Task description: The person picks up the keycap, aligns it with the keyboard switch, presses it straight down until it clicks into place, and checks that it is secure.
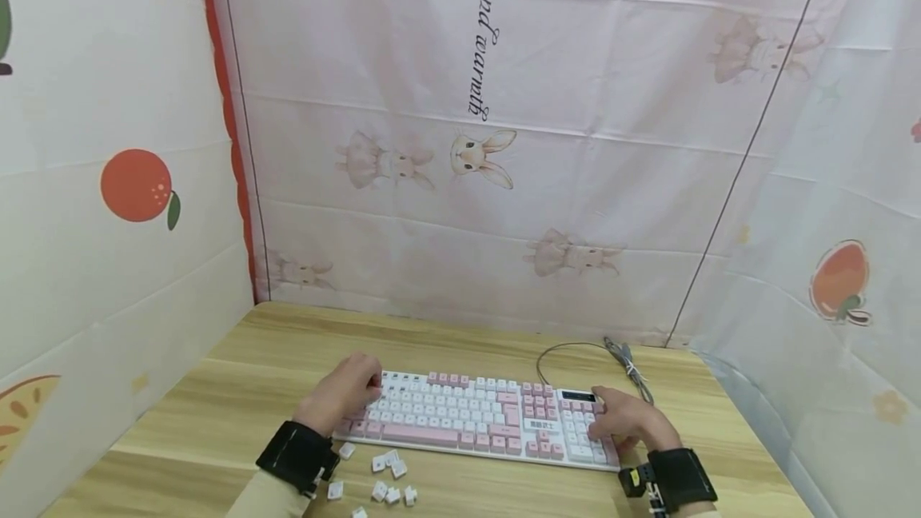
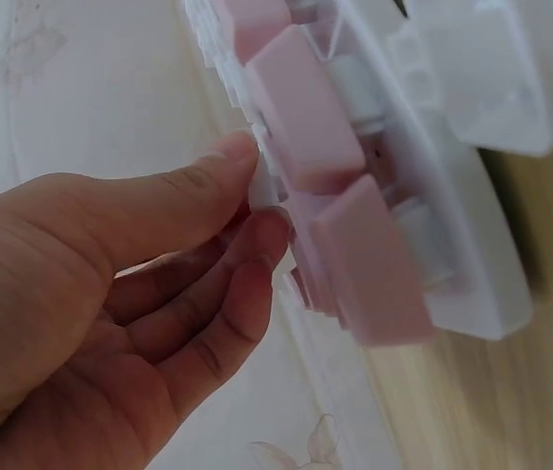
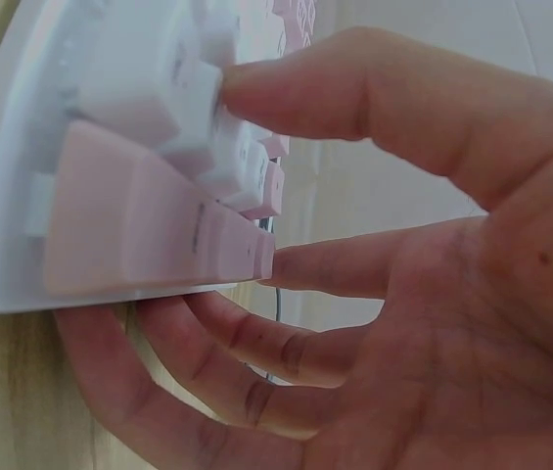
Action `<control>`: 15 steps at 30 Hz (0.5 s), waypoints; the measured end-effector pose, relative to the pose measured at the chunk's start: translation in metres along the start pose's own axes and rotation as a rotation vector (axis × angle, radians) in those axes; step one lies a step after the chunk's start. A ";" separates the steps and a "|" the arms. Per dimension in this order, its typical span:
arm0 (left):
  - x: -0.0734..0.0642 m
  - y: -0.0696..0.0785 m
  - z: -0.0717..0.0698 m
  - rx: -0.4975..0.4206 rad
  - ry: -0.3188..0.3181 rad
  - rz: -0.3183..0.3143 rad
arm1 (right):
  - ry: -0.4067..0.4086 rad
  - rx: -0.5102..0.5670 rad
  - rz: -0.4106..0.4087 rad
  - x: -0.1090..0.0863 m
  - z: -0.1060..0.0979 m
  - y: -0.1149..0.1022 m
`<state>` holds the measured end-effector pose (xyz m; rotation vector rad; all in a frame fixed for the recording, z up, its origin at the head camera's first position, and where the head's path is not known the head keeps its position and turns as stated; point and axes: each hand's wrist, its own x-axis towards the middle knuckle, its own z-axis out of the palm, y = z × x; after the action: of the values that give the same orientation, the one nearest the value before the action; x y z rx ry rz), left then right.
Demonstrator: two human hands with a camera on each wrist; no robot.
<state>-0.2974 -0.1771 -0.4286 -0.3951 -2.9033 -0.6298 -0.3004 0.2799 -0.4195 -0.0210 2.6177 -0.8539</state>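
A white and pink keyboard point(image 1: 446, 412) lies on the wooden table. At its left end, the thumb and curled fingers of my left hand point(image 1: 348, 388) pinch a white keycap point(image 2: 265, 188), mostly covered by the fingertips; pink keycaps point(image 2: 305, 113) stand beside it in the left wrist view. My right hand point(image 1: 633, 417) grips the keyboard's right end. Its thumb presses on white number-pad keys, while the other fingers curl round the side edge by a long pink key point(image 3: 119, 220). Some key positions in the top left rows show dark spots without caps.
Several loose white keycaps point(image 1: 380, 491) are scattered on the table point(image 1: 468, 498) in front of the keyboard's left part. A tied grey cable point(image 1: 624, 358) lies behind its right end. Printed curtains point(image 1: 432, 262) enclose the table at the back and sides.
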 end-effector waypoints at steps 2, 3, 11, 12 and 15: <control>0.000 0.000 -0.001 -0.003 -0.009 -0.001 | -0.001 0.004 0.002 0.000 0.001 0.001; 0.000 0.000 -0.001 -0.001 -0.012 -0.001 | -0.002 0.005 0.003 0.000 0.001 0.001; 0.001 0.000 -0.001 -0.004 -0.007 0.009 | 0.018 -0.017 0.009 0.000 0.000 -0.001; 0.001 0.000 -0.001 -0.001 -0.004 0.014 | 0.019 -0.016 0.009 0.000 0.000 -0.002; 0.001 0.000 0.000 0.005 -0.005 0.024 | 0.025 -0.009 0.012 0.000 0.001 -0.002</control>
<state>-0.2986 -0.1768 -0.4287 -0.4316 -2.9000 -0.6184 -0.3005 0.2776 -0.4186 0.0023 2.6422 -0.8434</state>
